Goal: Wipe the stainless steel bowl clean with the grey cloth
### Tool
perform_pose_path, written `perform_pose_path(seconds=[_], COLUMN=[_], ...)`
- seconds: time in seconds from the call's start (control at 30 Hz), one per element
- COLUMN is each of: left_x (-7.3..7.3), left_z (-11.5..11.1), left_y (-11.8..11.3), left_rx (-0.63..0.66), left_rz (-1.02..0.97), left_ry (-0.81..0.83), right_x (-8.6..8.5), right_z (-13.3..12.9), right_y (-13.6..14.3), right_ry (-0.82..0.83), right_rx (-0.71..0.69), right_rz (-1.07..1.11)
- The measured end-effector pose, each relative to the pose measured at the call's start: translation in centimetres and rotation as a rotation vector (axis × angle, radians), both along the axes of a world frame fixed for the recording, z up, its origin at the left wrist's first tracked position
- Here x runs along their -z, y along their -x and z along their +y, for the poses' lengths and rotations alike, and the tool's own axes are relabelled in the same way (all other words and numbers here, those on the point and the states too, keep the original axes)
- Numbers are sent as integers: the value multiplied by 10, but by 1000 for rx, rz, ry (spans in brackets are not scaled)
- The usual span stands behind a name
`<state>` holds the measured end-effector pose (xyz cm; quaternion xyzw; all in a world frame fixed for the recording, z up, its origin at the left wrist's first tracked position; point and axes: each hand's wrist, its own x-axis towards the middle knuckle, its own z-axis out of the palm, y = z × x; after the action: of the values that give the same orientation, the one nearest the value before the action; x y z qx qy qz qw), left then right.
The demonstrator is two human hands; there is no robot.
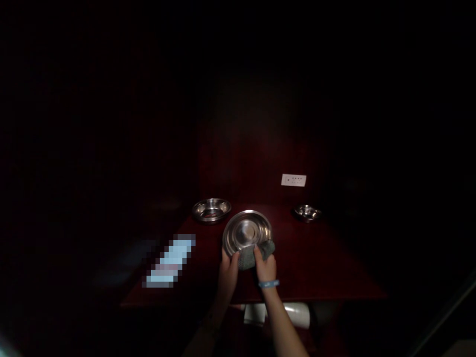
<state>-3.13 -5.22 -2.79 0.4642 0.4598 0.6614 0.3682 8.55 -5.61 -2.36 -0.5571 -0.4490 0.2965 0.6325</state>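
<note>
A round steel bowl (246, 232) is held up over the dark red table, its inside facing me. My left hand (228, 270) grips its lower left rim, thumb on the near side. At the lower right rim, my right hand (266, 265) pinches a grey-green cloth (247, 257) against the bowl, with a blue band on the wrist. The fingers behind the bowl are hidden.
On the table (316, 267), a wide steel bowl (211, 210) stands at the back left and a smaller one (308, 213) at the back right. A blurred-out bright rectangle (171, 263) lies left. White objects (297, 315) show below the front edge; a socket plate (293, 180) is on the wall.
</note>
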Motion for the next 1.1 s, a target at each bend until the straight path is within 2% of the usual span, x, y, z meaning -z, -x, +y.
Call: perform_pose_path(seconds=[0.17,0.5,0.63,0.87,0.97,1.1], left_x=[-1,-5,-8,-22,-24,-21], left_z=[1,-4,-9,-19,-20,-18], left_y=[0,0,-1,-2,-1,-6], left_rx=[19,44,-20,-131,-57,158], left_rz=[29,23,-10,-129,-167,-133], left_ry=[25,21,-21,-141,-125,-103], right_x=[-1,0,-2,-10,-9,-7], right_z=[0,1,2,-3,-2,-1], right_y=[0,-3,-2,-2,-4,-8], right_ry=[-40,-17,-62,-106,-116,-122], right_rx=[5,48,39,55,42,8], right_rz=[35,-26,-34,-15,25,104])
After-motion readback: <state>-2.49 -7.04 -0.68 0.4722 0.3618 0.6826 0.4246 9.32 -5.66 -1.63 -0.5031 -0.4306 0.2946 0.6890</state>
